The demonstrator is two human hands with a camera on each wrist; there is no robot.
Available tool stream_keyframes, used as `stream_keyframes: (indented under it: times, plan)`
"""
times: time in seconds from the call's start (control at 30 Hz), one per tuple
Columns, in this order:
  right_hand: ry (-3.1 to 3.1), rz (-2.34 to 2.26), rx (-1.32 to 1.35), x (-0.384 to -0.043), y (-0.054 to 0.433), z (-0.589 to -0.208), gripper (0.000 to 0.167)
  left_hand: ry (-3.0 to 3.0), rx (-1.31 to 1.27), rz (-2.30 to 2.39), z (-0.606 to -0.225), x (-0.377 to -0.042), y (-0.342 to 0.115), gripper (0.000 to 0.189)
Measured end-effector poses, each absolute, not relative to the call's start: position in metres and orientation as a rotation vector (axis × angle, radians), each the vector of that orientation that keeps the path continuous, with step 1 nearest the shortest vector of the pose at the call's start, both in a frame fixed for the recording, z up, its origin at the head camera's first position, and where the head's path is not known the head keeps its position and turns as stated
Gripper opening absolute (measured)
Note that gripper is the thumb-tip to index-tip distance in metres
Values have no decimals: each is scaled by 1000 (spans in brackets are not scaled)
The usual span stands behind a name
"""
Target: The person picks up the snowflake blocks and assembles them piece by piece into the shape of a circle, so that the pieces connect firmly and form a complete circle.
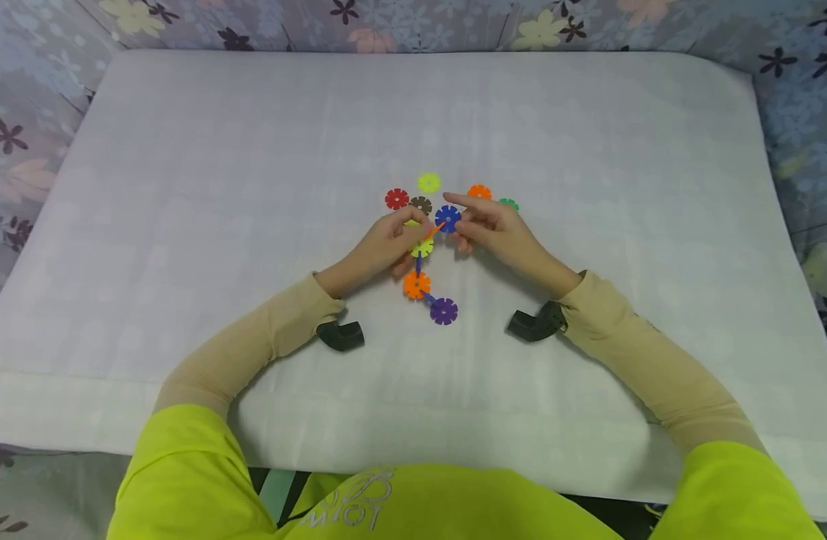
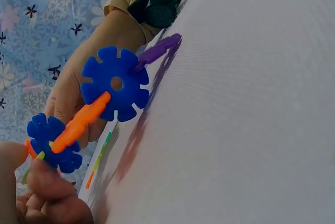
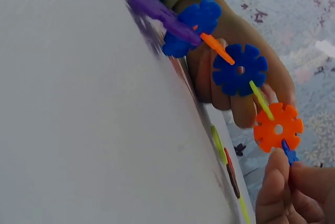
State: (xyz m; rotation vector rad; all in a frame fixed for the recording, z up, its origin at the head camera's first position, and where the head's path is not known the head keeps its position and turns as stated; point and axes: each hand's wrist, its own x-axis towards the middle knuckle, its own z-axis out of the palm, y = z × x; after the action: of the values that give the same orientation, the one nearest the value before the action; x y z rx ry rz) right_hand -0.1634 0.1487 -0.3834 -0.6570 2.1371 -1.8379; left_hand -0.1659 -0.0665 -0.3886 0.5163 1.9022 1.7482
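In the head view a chain of notched interlocking discs hangs between both hands. My left hand point(image 1: 401, 234) pinches the chain at the yellow disc point(image 1: 422, 248), its fingertips partly covering it. An orange disc point(image 3: 278, 128), flat to the right wrist camera, joins the yellow one to a blue disc point(image 1: 448, 219). My right hand point(image 1: 497, 225) pinches that blue disc by its edge, index finger stretched out above it. Lower on the chain are a blue disc point(image 2: 115, 84), an orange disc point(image 1: 416, 285) and a purple disc point(image 1: 444, 311) at the end.
Loose discs lie on the white-covered table point(image 1: 251, 165) just beyond the hands: red point(image 1: 397, 199), yellow point(image 1: 429, 183), brown point(image 1: 421, 204), orange point(image 1: 479, 192) and green point(image 1: 510, 203). Black wrist cameras stick out from both sleeves. Flowered fabric surrounds the table.
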Motion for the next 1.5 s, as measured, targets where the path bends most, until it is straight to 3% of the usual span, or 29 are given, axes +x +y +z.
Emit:
stream_keyframes:
  times: [0.3,0.67,0.9,1.03,1.27,1.5]
  plan:
    - [2117,-1898,-607,-161,146,-383,19,1992,583,1685,-390,-168,-66,24]
    - [2857,-1227,-501,-173,175,-365,20,2013,506,1787,-393,-166,-67,20]
    - [2741,-1031,-476,-177,177,-367,29,1974,386,1931,-394,-166,-66,16]
    - [2749,-1077,-522,-176,175,-371,26,2026,421,1890,-394,-167,-66,16]
    - [2782,-1395,-894,-168,164,-374,9,2088,478,1803,-394,-167,-67,19]
    - [2681,-1606,-919,-160,150,-375,10,2104,495,1742,-393,-170,-66,20]
